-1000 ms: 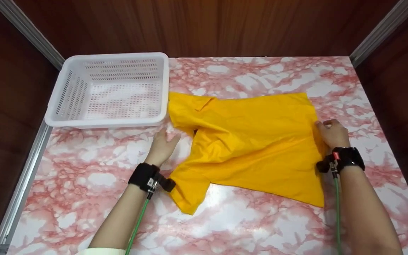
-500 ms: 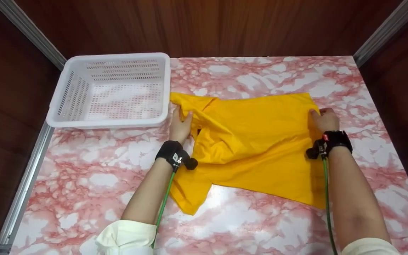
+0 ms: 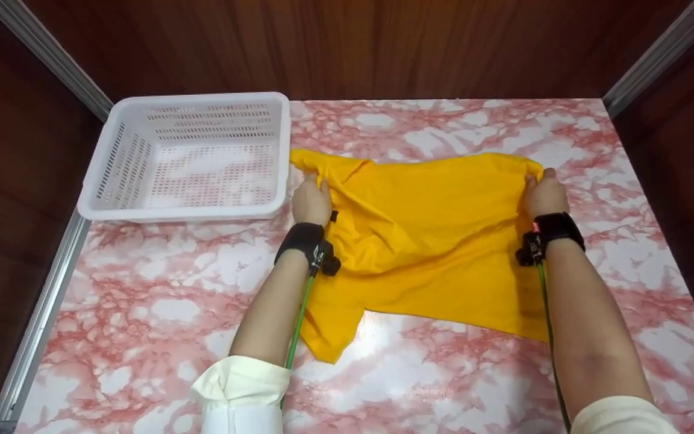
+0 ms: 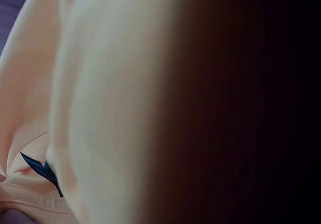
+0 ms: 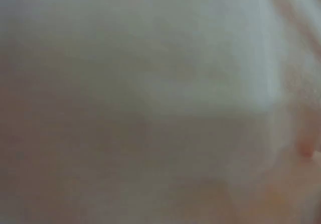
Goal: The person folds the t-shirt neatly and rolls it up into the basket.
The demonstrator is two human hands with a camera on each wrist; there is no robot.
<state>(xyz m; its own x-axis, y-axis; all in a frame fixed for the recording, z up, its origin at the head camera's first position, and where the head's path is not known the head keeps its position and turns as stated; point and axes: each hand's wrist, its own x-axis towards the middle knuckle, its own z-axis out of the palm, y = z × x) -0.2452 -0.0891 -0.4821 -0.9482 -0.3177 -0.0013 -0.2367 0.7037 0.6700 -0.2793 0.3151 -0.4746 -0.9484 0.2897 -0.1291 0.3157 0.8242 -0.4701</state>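
Note:
A yellow T-shirt [image 3: 431, 229] lies sideways on the table, its hem side to the right and its sleeves to the left. My left hand [image 3: 312, 200] grips it by the far left part, beside the sleeve. At the far right hem corner, my right hand [image 3: 546, 194] pinches the cloth, and the far edge is lifted a little between both hands. Cloth [image 4: 110, 93] fills much of the left wrist view, with a dark label [image 4: 40, 170] near a ribbed band. In the right wrist view there is only blurred cloth [image 5: 150, 73].
A white plastic basket [image 3: 184, 212] with slotted walls stands at the back left, close beside my left hand and the shirt's sleeve. Dark wood panels [image 3: 347, 48] enclose the back and sides of the marbled table [image 3: 142, 337]. A green cable runs along each forearm.
My left hand has moved up and right from beside the basket and taken hold of the shirt. My right hand has slid along the hem to the far corner, and the far edge has risen.

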